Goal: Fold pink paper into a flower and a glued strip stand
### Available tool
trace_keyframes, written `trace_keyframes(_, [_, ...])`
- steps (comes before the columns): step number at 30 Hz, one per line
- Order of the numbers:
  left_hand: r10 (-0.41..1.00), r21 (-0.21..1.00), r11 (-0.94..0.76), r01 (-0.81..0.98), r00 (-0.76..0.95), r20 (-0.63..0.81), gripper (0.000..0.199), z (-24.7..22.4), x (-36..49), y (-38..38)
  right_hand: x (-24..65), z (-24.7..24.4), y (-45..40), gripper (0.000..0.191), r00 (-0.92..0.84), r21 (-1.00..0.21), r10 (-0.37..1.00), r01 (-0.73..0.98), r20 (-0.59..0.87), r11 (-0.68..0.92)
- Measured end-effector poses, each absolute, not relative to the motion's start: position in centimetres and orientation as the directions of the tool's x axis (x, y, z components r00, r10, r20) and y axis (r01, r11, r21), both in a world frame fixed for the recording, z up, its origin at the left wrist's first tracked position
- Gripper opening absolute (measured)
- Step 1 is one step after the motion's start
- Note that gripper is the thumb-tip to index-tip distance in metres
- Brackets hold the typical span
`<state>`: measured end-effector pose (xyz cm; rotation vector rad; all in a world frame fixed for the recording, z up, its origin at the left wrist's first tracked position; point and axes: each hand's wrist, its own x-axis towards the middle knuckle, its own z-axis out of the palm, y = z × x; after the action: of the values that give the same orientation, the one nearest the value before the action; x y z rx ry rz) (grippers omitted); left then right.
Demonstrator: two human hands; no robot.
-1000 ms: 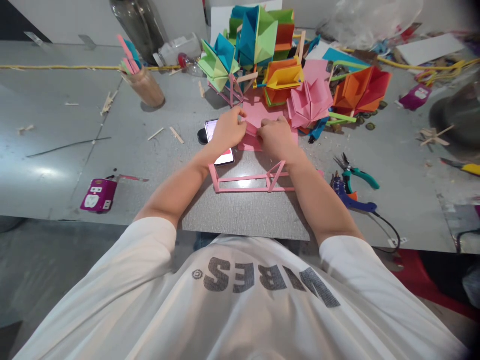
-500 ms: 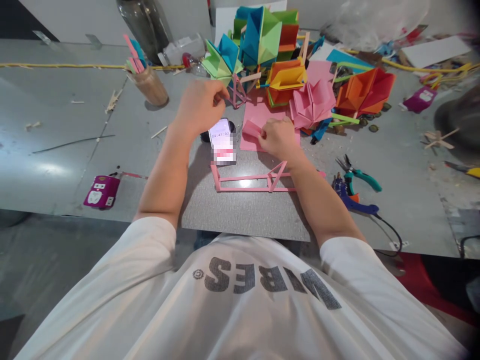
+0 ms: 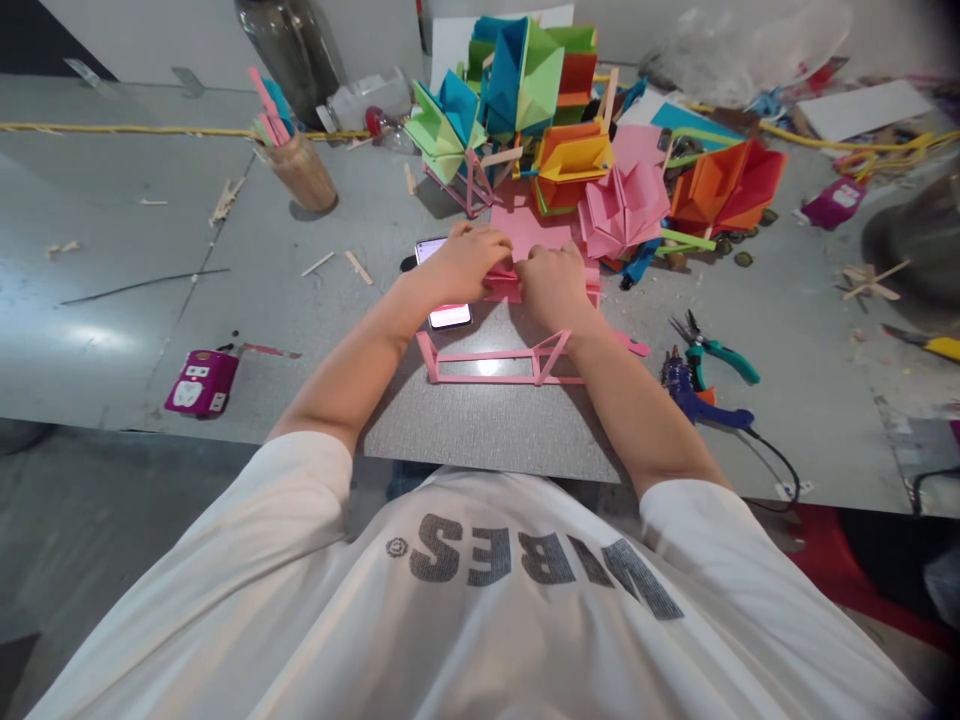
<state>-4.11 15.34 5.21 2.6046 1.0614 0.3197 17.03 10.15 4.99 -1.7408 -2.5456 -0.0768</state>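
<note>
Both hands meet over pink paper (image 3: 534,225) at the middle of the table. My left hand (image 3: 466,262) is closed at the paper's left edge, its fingertips on a folded pink piece, and it partly covers a phone (image 3: 450,317). My right hand (image 3: 553,285) is curled on the same pink piece from the right. Between the hands the fold is mostly hidden by fingers. Nearer to me lies a frame of pink sticks (image 3: 487,380), its right end behind my right forearm. A pink folded-paper shape (image 3: 624,208) stands just beyond my right hand.
More folded-paper shapes in green, blue and orange (image 3: 574,155) crowd the back. To the right lie pliers (image 3: 716,355) and a blue hot glue gun (image 3: 701,395). A purple power adapter (image 3: 202,382) sits left, with a cup of sticks (image 3: 300,175) behind it.
My left hand has come down and right, from beside the pink stick structure to the pink paper, now over part of the phone. My right hand has stayed almost in place.
</note>
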Motion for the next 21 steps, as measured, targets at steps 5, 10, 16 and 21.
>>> trace_keyframes(5, [0.688,0.235,-0.719,0.654,0.718,0.107,0.032,4.6,-3.3,14.8,17.0,5.0,10.2,0.043,-0.435,0.024,0.900,0.900,0.014,0.435])
trace_keyframes(10, [0.664,0.214,-0.745,0.632,0.736,0.133,0.018,4.6,-3.2,14.1,17.4,5.6,10.4,0.034,-0.450,0.038,0.890,0.891,-0.074,0.453])
trace_keyframes(16, [0.658,0.281,-0.742,0.608,0.740,0.136,0.029,4.4,-3.3,13.8,19.4,8.1,9.9,0.026,-0.384,-0.073,0.922,0.922,-0.050,0.380])
trace_keyframes(21, [0.591,0.208,-0.804,0.557,0.785,0.183,0.033,4.6,-3.5,13.9,20.2,10.0,8.8,0.028,-0.378,-0.085,0.924,0.924,-0.064,0.372])
